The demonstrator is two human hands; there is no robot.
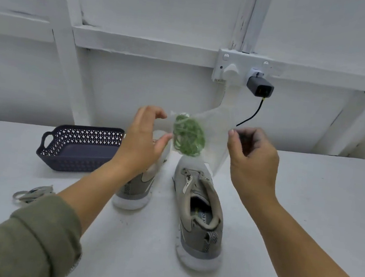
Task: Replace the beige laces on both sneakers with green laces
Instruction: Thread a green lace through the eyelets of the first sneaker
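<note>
A clear plastic bag (217, 128) with a bundle of green laces (188, 136) inside hangs in the air above the two sneakers. My right hand (253, 156) pinches the bag's right edge between thumb and curled fingers. At the bag's left side, my left hand (140, 142) has its fingers and thumb spread; I cannot tell whether it touches the bag. The right grey sneaker (199, 214) stands on the white table (307, 199), heel toward me, with no lace in it. My left forearm partly hides the left sneaker (138, 188). A beige lace (32, 193) lies coiled at the table's left.
A dark blue perforated basket (79, 148) stands at the back left of the table. On the white wall behind, a socket (240, 69) carries a grey adapter (260, 88) with a black cable hanging down.
</note>
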